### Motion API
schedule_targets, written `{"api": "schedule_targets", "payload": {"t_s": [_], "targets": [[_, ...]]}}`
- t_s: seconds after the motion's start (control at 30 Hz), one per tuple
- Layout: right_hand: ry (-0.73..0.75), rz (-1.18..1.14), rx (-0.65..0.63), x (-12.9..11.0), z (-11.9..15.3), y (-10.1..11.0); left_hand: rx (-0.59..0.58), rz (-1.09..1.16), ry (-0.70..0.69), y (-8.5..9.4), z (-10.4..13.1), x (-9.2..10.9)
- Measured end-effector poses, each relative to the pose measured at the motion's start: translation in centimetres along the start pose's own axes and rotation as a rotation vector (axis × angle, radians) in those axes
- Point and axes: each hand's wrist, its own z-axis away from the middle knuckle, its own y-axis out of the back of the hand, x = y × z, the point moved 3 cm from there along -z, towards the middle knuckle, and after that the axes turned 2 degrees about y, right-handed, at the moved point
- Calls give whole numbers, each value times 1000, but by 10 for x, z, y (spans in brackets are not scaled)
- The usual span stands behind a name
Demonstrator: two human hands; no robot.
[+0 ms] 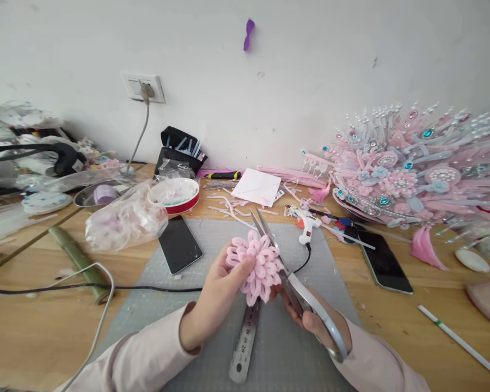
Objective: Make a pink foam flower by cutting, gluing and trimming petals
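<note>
A fluffy pink flower [261,269], made of looped pipe cleaner petals, is pinched in my left hand [222,288], thumb on its front. My right hand [322,321] grips large scissors [306,296] with silvery handles. Their blades point up and away, slightly parted at the tips, along the flower's right edge; whether they touch the petals I cannot tell. Some right fingertips are near the flower's lower right, partly hidden. Below the flower a steel ruler [245,343] lies on the grey cutting mat [179,332].
A white glue gun [307,227], its black cord trailing, lies beyond the scissors. Phones lie left [180,245] and right [386,264]. A large beaded pink headdress [396,169] stands at right. At left are a plastic bag [124,218], a red-rimmed dish [182,205] and a green bamboo-like stick [79,264].
</note>
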Motion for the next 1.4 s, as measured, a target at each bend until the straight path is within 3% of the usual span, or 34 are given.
{"api": "schedule_targets", "payload": {"t_s": [0.23, 0.63, 0.9, 1.4], "targets": [[24, 121, -107, -27, 0, -3, 50, 70, -58, 6, -5, 5], [41, 218, -48, -25, 5, -4, 19, 32, -8, 0, 0, -1], [71, 241, -59, -22, 2, -4, 54, 148, 40, -5, 9, -10], [150, 266, -44, -29, 1, -7, 6, 320, 118, -7, 14, -21]]}}
